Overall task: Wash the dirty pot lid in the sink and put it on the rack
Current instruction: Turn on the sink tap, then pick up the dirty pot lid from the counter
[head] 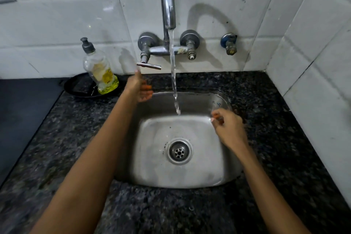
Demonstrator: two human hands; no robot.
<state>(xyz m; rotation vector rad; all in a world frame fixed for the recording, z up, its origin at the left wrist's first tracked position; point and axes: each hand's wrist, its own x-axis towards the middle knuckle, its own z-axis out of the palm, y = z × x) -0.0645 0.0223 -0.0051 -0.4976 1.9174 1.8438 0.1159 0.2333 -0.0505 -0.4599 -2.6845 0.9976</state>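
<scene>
A clear glass pot lid (pixel 221 101) shows faintly over the back right corner of the steel sink (pixel 218 176). It is tilted up against the rim. My right hand (pixel 228 129) pinches its lower edge with curled fingers. Water runs from the tap (pixel 167 2) in a stream (pixel 173 81) that falls into the basin left of the lid, without touching it. My left hand (pixel 138 87) hovers open just below the tap's lever handle (pixel 149 65), with nothing in it. No rack is in view.
A dish soap bottle (pixel 100 70) stands in a black pan (pixel 76 89) at the back left of the dark granite counter (pixel 275 138). The drain (pixel 179 151) sits mid-basin. White tiled walls close the back and right. A small valve (pixel 229 43) juts from the wall.
</scene>
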